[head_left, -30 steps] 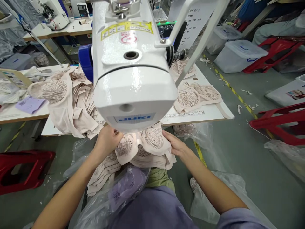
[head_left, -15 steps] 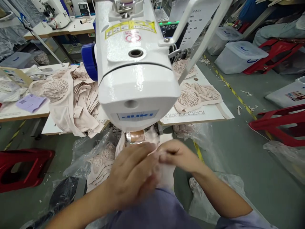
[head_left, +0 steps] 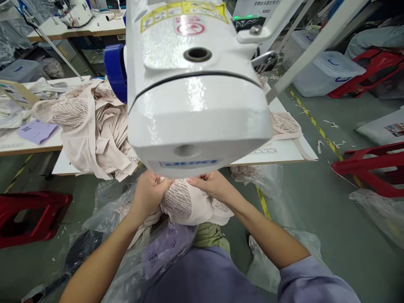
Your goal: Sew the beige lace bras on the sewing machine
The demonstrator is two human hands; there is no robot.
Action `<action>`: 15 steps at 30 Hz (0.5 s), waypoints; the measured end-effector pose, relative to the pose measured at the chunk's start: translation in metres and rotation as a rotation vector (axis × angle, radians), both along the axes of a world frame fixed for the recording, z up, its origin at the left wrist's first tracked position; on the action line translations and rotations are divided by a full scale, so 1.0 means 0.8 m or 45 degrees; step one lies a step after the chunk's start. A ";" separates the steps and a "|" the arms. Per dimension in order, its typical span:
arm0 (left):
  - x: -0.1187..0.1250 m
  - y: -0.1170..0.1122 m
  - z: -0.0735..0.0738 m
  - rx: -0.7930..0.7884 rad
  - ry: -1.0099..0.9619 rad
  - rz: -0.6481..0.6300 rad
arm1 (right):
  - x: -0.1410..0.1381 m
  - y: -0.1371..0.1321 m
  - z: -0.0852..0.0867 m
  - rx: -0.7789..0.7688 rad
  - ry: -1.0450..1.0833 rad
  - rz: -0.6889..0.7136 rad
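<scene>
Just below the head of a white sewing machine point(head_left: 198, 113), a beige lace bra point(head_left: 189, 204) hangs between my two hands. My left hand point(head_left: 150, 189) pinches its left side, thumb on top of the cloth. On the other side my right hand point(head_left: 213, 185) grips the upper edge with thumb and fingers closed. The cup with its open lace pattern faces me. The machine head hides the needle area and the fingertips farthest from me.
A heap of beige bras point(head_left: 104, 130) lies left of the machine, beside a purple slip of paper point(head_left: 38, 131). Another bra point(head_left: 284, 125) rests on the right of the table. Red stools point(head_left: 31, 216) and clear plastic bags point(head_left: 265, 265) stand around on the floor.
My hands have drawn apart from being close together and now stretch the bra between them, nearer the machine. The view has moved closer to the machine head.
</scene>
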State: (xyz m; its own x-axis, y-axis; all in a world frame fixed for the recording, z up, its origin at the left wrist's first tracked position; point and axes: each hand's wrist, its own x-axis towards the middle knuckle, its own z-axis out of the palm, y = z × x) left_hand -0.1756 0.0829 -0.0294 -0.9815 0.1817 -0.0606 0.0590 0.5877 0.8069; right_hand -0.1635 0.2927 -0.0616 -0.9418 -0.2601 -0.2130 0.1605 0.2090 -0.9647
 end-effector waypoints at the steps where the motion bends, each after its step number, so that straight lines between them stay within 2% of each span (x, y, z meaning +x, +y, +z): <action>1: -0.004 0.001 0.000 0.010 0.018 -0.014 | -0.003 -0.001 0.000 0.003 -0.016 -0.006; 8: -0.017 0.003 0.001 0.006 0.125 -0.042 | -0.012 0.004 -0.004 0.073 0.009 -0.028; 15: -0.015 -0.002 -0.004 -0.031 0.091 -0.021 | -0.009 0.006 -0.016 -0.058 -0.014 -0.050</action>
